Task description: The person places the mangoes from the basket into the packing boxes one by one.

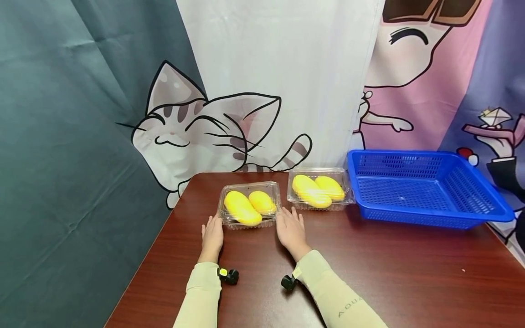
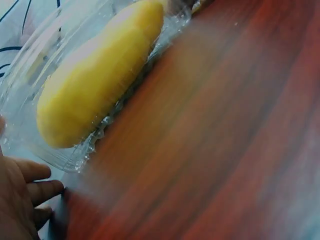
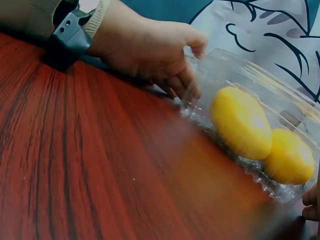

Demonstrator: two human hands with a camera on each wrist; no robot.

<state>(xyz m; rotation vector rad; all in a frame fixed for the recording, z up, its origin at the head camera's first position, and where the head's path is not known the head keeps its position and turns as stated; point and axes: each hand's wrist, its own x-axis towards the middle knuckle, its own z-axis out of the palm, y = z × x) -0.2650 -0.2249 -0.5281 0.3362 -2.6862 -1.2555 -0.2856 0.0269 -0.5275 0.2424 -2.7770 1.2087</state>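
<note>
A clear plastic clamshell box [image 1: 250,187] holding two yellow mangoes [image 1: 243,208] sits on the table between both hands. My left hand [image 1: 213,238] is at its near left corner, palm facing inward, fingers extended along its side. In the left wrist view, fingers [image 2: 45,191] are spread beside the box's end. At the near right corner, my right hand [image 1: 291,231] has its fingers pointing forward, fingertips right at the box's edge. The right wrist view shows the left hand [image 3: 150,55] at the box's far end, its thumb near the top edge.
A second clear box [image 1: 319,172] with two mangoes stands at the back, right of the first. Beside it is a large blue plastic basket [image 1: 414,214]. These stand on a brown wooden table [image 1: 393,273], with a printed cartoon curtain [image 1: 287,54] behind.
</note>
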